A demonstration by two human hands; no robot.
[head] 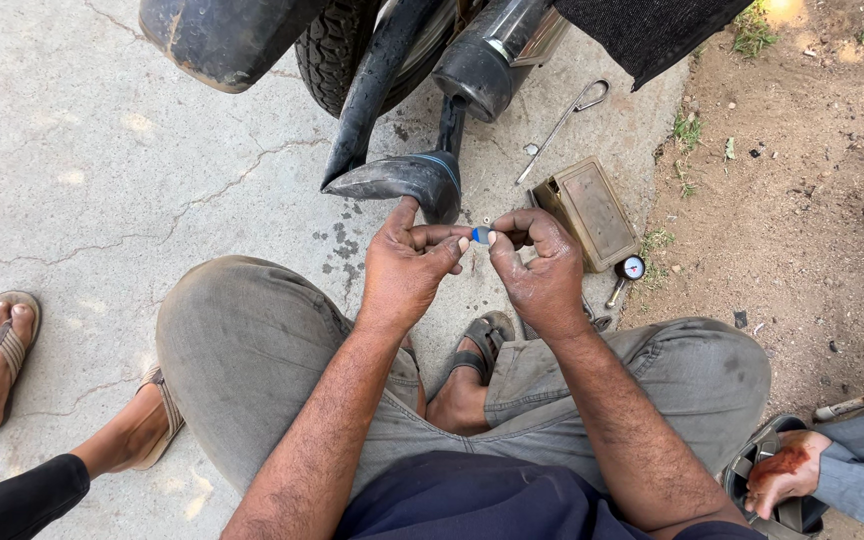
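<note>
Seen from the head camera, the left hand (407, 265) and right hand (542, 270) meet fingertip to fingertip, both pinching a small blue patch (480, 235) between them above the knees. Just beyond hangs a limp black rubber inner tube (402, 175), matte and folded, under a knobbly tyre (337, 45). At right, a battered tin box (592, 210) and round pressure gauge (632, 268) lie on cracked concrete (102, 180) edging bare dirt; open concrete spreads left.

inner tube (407, 178): matt blk rubber | tin (588, 210): dull worn metal | ground (102, 170): rough cracked concrete
</note>
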